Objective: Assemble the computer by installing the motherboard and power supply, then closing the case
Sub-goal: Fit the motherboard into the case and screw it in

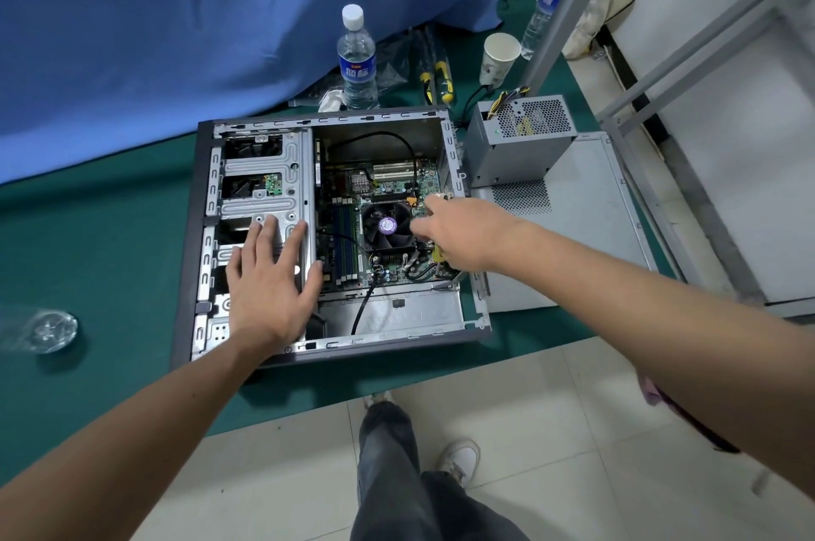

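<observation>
On the green mat, the open computer case (189,231) is laid on its side, with the side panel (586,223) parked just beside it and the power supply (516,143) sat on that panel, so it's not fitted yet. The motherboard (397,187) is already inside, looks like it's being seated. The left hand (269,275) is pressed flat on the drive cage (264,187), fingers spread. The right hand (458,231) is reached over the CPU fan (388,226); its grip can't be told. Next up, probably screws.
</observation>
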Demonstrator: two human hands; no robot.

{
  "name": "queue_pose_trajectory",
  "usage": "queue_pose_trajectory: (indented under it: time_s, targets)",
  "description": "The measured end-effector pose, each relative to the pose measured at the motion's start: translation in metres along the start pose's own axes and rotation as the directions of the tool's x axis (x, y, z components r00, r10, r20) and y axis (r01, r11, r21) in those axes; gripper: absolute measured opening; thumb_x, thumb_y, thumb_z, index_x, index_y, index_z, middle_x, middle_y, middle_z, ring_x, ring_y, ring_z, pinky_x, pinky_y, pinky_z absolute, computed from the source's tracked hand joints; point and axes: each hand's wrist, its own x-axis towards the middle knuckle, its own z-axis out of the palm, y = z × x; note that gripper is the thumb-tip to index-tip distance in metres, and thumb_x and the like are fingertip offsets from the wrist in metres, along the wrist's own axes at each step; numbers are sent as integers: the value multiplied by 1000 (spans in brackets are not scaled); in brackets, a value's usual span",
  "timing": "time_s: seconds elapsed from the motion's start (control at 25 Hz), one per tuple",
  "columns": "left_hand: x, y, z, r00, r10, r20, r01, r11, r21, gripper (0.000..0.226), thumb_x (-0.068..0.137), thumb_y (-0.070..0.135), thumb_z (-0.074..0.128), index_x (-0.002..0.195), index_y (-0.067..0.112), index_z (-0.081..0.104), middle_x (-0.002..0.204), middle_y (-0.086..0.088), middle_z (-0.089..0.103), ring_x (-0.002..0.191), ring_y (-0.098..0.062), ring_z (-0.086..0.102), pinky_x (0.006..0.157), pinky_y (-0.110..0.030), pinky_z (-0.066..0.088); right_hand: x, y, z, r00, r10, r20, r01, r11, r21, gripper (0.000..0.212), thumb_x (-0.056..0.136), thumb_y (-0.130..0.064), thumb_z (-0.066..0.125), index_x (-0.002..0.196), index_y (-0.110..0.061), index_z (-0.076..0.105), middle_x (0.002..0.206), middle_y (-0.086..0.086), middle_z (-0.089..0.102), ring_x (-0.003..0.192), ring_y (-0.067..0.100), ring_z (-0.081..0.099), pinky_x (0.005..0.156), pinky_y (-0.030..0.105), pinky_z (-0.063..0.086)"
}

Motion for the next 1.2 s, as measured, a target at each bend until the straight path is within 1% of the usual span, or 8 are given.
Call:
queue_pose_trajectory:
  time_s: [0.08, 0.2, 0.32, 0.52, 0.68, 0.8, 1.04, 1.2]
  targets:
    - [0, 0, 0, 1000, -1, 1, 1, 1000, -7, 68, 94, 64, 17, 156, 35, 22, 165, -9, 14, 153, -22, 1, 121, -50, 10, -4, -4, 8, 994, 51, -96, -59, 995, -85, 18, 102, -19, 45, 115, -15, 57, 101, 7, 52, 70, 26, 59, 51, 34, 44]
    - [0, 0, -1, 1000, -7, 1, 7, 1000, -11, 68, 94, 64, 17, 156, 35, 23, 165, -9, 14, 153, -22, 2, 121, -50, 9, -3, -14, 12, 982, 172, -79, -176, 984, -39, 37, 107, -38, 32, 119, -13, 55, 114, 15, 56, 81, 29, 65, 60, 36, 51]
    - [-1, 0, -1, 1000, -7, 4, 7, 1000, -6, 68, 94, 64, 17, 156, 36, 22, 165, -8, 13, 153, -22, 1, 121, -49, 9, 4, -9, 1, 992, 119, 33, -122, 986, 113, 42, 95, -14, 46, 136, -16, 38, 138, 18, 32, 73, 27, 56, 54, 35, 42]
    - [0, 0, -1, 1000, -4, -4, 4, 1000, -15, 68, 94, 64, 18, 156, 35, 23, 164, -10, 14, 153, -23, 2, 120, -49, 9, 0, -9, 10, 970, 201, -140, -207, 978, -33, 29, 106, -30, 36, 116, -9, 53, 82, 2, 50, 69, 23, 51, 58, 35, 46]
    - [-1, 2, -1, 1000, -5, 1, 5, 1000, -10, 69, 93, 63, 18, 156, 35, 24, 164, -10, 14, 153, -22, 2, 121, -49, 9, 0, -6, 3, 986, 165, 31, -167, 976, 136, 37, 101, -23, 41, 137, -13, 37, 137, 18, 39, 83, 31, 59, 58, 35, 43]
    - [0, 1, -2, 1000, -5, -2, 5, 1000, -7, 69, 93, 63, 18, 156, 35, 24, 164, -10, 14, 153, -22, 2, 121, -49, 9, 0, -2, -8, 998, 47, 36, -48, 998, 32, 45, 90, -1, 44, 133, -14, 46, 126, 14, 44, 73, 26, 51, 52, 34, 39]
    - [-1, 0, 0, 1000, 4, -23, -5, 1000, -14, 68, 93, 63, 19, 155, 34, 26, 164, -10, 17, 153, -23, 4, 120, -50, 11, -1, -6, -2, 991, 128, 24, -126, 990, -62, 38, 106, -41, 34, 122, -13, 54, 111, 9, 59, 86, 27, 62, 69, 37, 54]
    - [1, -1, 2, 1000, 8, -27, -8, 1000, -3, 68, 94, 63, 20, 155, 34, 26, 163, -11, 18, 152, -24, 5, 120, -50, 12, -2, 1, -13, 991, -26, 135, 21, 999, 34, 42, 91, -4, 50, 130, -19, 50, 127, 9, 41, 83, 27, 59, 57, 32, 46]
